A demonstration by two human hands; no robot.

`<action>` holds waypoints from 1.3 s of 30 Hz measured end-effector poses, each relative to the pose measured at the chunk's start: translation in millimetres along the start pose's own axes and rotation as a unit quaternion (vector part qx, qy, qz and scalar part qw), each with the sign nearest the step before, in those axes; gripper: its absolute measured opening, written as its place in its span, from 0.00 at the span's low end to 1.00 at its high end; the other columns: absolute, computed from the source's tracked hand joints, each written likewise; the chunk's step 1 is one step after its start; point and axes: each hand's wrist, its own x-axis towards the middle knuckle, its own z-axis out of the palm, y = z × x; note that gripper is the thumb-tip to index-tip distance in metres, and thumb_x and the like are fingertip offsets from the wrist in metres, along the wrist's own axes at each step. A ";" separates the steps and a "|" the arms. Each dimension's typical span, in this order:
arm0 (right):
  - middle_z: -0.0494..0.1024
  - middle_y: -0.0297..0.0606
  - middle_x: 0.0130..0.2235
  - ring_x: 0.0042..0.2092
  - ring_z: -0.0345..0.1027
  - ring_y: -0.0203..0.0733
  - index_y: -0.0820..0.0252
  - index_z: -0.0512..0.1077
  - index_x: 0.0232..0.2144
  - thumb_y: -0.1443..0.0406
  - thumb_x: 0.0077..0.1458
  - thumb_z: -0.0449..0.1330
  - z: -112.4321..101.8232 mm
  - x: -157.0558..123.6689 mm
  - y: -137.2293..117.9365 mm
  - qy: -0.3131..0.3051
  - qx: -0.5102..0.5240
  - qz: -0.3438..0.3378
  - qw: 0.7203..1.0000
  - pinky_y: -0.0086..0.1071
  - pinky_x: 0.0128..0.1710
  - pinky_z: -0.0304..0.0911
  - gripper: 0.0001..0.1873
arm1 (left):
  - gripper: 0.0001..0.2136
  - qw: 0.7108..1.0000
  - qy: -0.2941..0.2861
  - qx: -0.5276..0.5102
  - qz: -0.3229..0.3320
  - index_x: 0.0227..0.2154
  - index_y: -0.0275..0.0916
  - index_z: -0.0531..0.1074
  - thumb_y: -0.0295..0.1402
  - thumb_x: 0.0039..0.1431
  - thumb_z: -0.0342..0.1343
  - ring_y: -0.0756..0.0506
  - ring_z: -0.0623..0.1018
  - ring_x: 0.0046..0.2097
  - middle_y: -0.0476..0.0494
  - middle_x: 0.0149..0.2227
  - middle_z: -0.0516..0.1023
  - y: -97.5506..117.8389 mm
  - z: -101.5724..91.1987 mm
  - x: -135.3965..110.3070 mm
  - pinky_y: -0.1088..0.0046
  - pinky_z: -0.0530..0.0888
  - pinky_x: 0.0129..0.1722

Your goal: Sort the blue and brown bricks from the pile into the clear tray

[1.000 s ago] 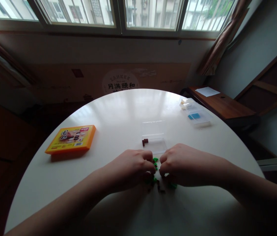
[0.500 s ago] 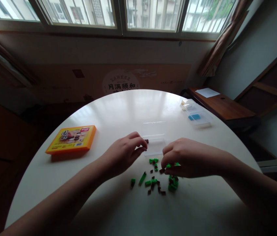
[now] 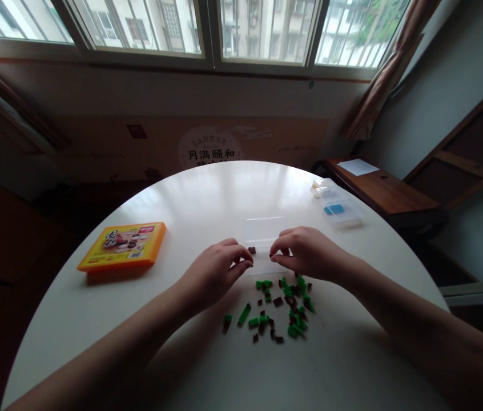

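Observation:
A clear plastic box lies with its lid folded back on the white table. Inside its left part is a brown toy brick. At the box's left edge, my left hand is closed in a pinch; whatever its fingertips hold is too small to make out. Over the right side of the box, my right hand pinches a small brown brick. Loose green bricks and brown bricks are scattered just in front of the box, below my right hand.
On the left lies an orange and yellow game box. A second clear case with a blue piece stands at the far right. Beyond the round table's right edge is a wooden chair with paper on it.
My right hand has moved up and left from the brick pile to over the clear box, with a small brown brick. My left hand has stayed nearly in place. The view has tilted slightly.

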 end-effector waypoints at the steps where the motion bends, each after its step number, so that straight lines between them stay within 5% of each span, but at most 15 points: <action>1: 0.80 0.34 0.32 0.31 0.69 0.36 0.55 0.80 0.33 0.65 0.55 0.62 0.9 1.1 0.7 -0.004 -0.002 0.003 1.000 0.30 0.32 0.58 0.06 | 0.07 1.000 -0.004 0.004 -0.003 0.35 0.41 0.78 0.32 0.61 0.54 0.47 0.76 0.37 0.46 0.38 0.76 2.0 0.2 0.1 0.70 0.71 0.40; 20: 0.81 0.32 0.35 0.36 0.71 0.40 0.47 0.81 0.35 0.60 0.55 0.61 8.1 6.8 3.6 -0.027 -0.034 0.027 0.999 0.31 0.33 0.58 0.08 | 0.10 0.988 -0.029 0.101 -0.116 0.35 0.45 0.82 0.36 0.57 0.55 0.42 0.77 0.41 0.45 0.38 0.81 17.4 11.8 20.7 0.68 0.71 0.39; 30: 0.81 0.34 0.35 0.35 0.72 0.40 0.49 0.81 0.36 0.62 0.57 0.61 9.4 4.5 3.9 -0.011 -0.022 -0.002 1.000 0.32 0.34 0.58 0.08 | 0.10 0.991 0.084 0.078 -0.069 0.37 0.43 0.79 0.38 0.62 0.53 0.46 0.74 0.33 0.46 0.33 0.76 15.7 -2.8 4.4 0.69 0.70 0.35; 39: 0.80 0.34 0.33 0.33 0.70 0.38 0.52 0.81 0.36 0.61 0.58 0.60 14.2 5.7 3.9 -0.001 0.031 -0.016 0.999 0.31 0.33 0.59 0.08 | 0.13 0.999 0.030 0.037 -0.023 0.42 0.43 0.74 0.43 0.56 0.59 0.46 0.75 0.37 0.44 0.45 0.74 -2.5 -9.6 -5.5 0.68 0.73 0.37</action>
